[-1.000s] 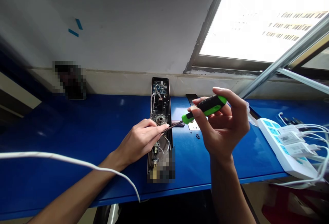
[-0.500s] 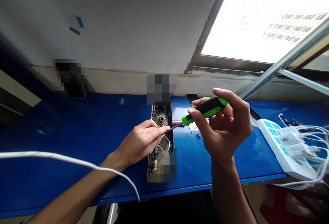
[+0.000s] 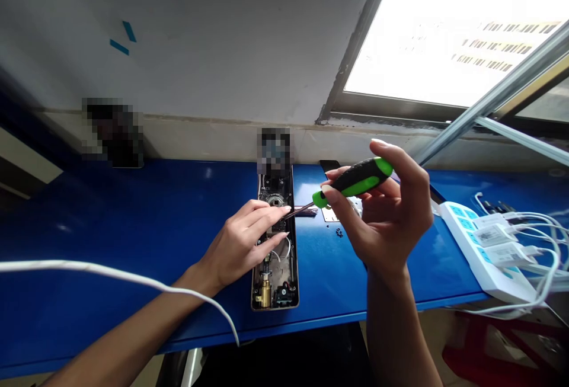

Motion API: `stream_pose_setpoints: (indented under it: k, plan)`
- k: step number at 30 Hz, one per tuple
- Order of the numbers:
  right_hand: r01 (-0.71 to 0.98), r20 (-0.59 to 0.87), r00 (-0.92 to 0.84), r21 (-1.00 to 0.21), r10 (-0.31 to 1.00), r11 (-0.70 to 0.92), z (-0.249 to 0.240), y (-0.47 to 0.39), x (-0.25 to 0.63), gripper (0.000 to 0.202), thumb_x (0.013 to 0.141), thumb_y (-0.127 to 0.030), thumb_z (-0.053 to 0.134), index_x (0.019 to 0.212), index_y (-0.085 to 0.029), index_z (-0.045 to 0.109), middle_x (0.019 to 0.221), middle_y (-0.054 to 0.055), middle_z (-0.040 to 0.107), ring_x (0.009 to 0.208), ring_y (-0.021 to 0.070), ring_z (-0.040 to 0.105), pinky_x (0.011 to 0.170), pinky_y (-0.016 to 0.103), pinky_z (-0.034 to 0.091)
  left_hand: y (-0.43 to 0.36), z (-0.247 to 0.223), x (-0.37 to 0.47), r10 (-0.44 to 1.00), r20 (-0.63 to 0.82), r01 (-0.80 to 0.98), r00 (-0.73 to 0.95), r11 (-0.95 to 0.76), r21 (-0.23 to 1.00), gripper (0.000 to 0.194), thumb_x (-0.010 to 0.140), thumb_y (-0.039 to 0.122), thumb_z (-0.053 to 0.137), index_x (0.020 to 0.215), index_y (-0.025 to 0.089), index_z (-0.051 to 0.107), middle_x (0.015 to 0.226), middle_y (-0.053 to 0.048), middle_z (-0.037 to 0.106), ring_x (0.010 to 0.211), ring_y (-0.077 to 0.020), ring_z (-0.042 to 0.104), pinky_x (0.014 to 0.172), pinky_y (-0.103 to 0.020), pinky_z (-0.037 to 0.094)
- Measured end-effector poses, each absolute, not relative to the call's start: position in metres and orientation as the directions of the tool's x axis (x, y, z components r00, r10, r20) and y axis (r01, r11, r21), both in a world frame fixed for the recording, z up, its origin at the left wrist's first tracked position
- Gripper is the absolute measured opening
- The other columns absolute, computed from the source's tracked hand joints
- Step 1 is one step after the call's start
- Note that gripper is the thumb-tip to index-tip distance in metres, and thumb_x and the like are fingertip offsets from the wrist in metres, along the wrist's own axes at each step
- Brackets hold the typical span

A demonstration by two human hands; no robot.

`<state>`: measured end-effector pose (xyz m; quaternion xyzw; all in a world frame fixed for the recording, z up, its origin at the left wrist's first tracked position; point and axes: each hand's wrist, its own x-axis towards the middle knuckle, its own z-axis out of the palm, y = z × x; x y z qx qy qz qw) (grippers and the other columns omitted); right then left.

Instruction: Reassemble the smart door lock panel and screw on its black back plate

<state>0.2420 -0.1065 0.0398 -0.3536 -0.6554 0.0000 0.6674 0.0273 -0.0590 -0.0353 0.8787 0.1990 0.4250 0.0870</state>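
A screwdriver [image 3: 360, 184] with a green and black handle is gripped between the thumb and fingers of my right hand [image 3: 391, 215]. Its shaft slants down to the left into a long, narrow open housing [image 3: 297, 280], which looks like a door lock body. Inside the housing are white wires, a round part and a brass cylinder [image 3: 265, 293]. My left hand [image 3: 242, 236] rests across the housing's middle, fingers stretched and thumb apart, fingertips beside the screwdriver's tip. The tip itself is hidden near those fingers.
Small dark screws [image 3: 339, 232] lie on the blue table [image 3: 186, 209] right of the housing, near a white plate [image 3: 329, 215]. A white power strip [image 3: 471, 256] with chargers stands at the right. A white cable [image 3: 133, 277] crosses above my left forearm.
My left thumb has spread away from the fingers, which have shifted slightly up. The screwdriver stays in my right hand at about the same slant. The view has shifted a little.
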Motion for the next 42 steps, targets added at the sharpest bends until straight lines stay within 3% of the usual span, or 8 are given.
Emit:
stream_pose_setpoints:
  k: [7, 19, 25, 30, 35, 37, 40, 42]
  plan:
    - [0.565, 0.883, 0.018, -0.396, 0.468, 0.724, 0.036, -0.110, 0.244, 0.072, 0.077, -0.010, 0.083, 0.141, -0.034, 0.060, 0.128, 0.005, 0.074, 0.094, 0.0249, 0.079, 0.074, 0.041, 0.071, -0.055, -0.036, 0.026, 0.479, 0.648, 0.395, 0.592, -0.873, 0.284, 0.037, 0.093, 0.025, 0.077, 0.129, 0.019, 0.069, 0.131, -0.012, 0.070, 0.123, -0.0314, 0.057, 0.102, -0.054, 0.058]
    - [0.540, 0.869, -0.073, -0.378, 0.489, 0.752, 0.028, -0.108, 0.236, 0.068, 0.084, -0.010, 0.078, 0.144, -0.035, 0.058, 0.118, 0.001, 0.078, 0.093, 0.0200, 0.079, 0.079, 0.036, 0.071, -0.055, -0.039, 0.027, 0.482, 0.634, 0.398, 0.605, -0.873, 0.284, 0.029, 0.094, 0.023, 0.075, 0.122, 0.019, 0.072, 0.131, -0.012, 0.069, 0.126, -0.0325, 0.054, 0.103, -0.055, 0.058]
    - [0.614, 0.875, -0.182, -0.255, 0.449, 0.747, 0.033, -0.106, 0.240, 0.071, 0.084, -0.021, 0.084, 0.148, -0.032, 0.056, 0.114, 0.005, 0.078, 0.087, 0.0189, 0.074, 0.074, 0.034, 0.068, -0.057, -0.039, 0.027, 0.488, 0.631, 0.408, 0.603, -0.869, 0.282, 0.028, 0.094, 0.022, 0.075, 0.122, 0.017, 0.071, 0.131, -0.013, 0.069, 0.127, -0.0323, 0.054, 0.104, -0.054, 0.058]
    - [0.518, 0.836, -0.096, -0.421, 0.540, 0.744, 0.039, -0.109, 0.240, 0.051, 0.101, -0.014, 0.051, 0.148, -0.033, 0.058, 0.136, 0.005, 0.072, 0.113, 0.0243, 0.074, 0.090, 0.045, 0.067, -0.055, -0.039, 0.027, 0.482, 0.632, 0.406, 0.606, -0.871, 0.276, 0.030, 0.094, 0.023, 0.075, 0.123, 0.018, 0.072, 0.131, -0.012, 0.069, 0.127, -0.0325, 0.054, 0.103, -0.056, 0.058]
    - [0.545, 0.891, -0.029, -0.366, 0.453, 0.755, 0.038, -0.107, 0.243, 0.042, 0.088, -0.026, 0.080, 0.128, -0.037, 0.074, 0.105, 0.003, 0.068, 0.089, 0.0194, 0.070, 0.070, 0.037, 0.065, -0.055, -0.039, 0.027, 0.487, 0.636, 0.414, 0.599, -0.868, 0.274, 0.030, 0.093, 0.024, 0.076, 0.123, 0.017, 0.073, 0.131, -0.012, 0.070, 0.126, -0.0328, 0.054, 0.103, -0.056, 0.058]
    - [0.539, 0.875, -0.053, -0.381, 0.482, 0.751, 0.039, -0.106, 0.244, 0.039, 0.095, -0.028, 0.070, 0.134, -0.036, 0.070, 0.115, 0.006, 0.066, 0.096, 0.0203, 0.070, 0.077, 0.039, 0.065, -0.055, -0.039, 0.027, 0.491, 0.634, 0.417, 0.597, -0.865, 0.278, 0.031, 0.093, 0.023, 0.076, 0.124, 0.018, 0.073, 0.131, -0.012, 0.070, 0.126, -0.0327, 0.054, 0.103, -0.055, 0.058]
    - [0.448, 0.829, -0.112, -0.450, 0.548, 0.772, 0.041, -0.107, 0.244, 0.049, 0.102, -0.014, 0.050, 0.146, -0.034, 0.060, 0.138, 0.008, 0.066, 0.113, 0.0240, 0.071, 0.092, 0.048, 0.065, -0.055, -0.040, 0.027, 0.492, 0.630, 0.417, 0.601, -0.865, 0.278, 0.032, 0.093, 0.023, 0.075, 0.125, 0.018, 0.072, 0.131, -0.012, 0.070, 0.127, -0.0326, 0.054, 0.104, -0.055, 0.057]
    - [0.408, 0.833, -0.119, -0.456, 0.541, 0.791, 0.043, -0.107, 0.245, 0.049, 0.098, -0.011, 0.060, 0.141, -0.035, 0.065, 0.131, 0.005, 0.071, 0.110, 0.0241, 0.073, 0.088, 0.047, 0.066, -0.055, -0.040, 0.028, 0.488, 0.627, 0.414, 0.607, -0.868, 0.274, 0.032, 0.093, 0.023, 0.076, 0.125, 0.017, 0.072, 0.131, -0.012, 0.070, 0.127, -0.0326, 0.054, 0.104, -0.054, 0.057]
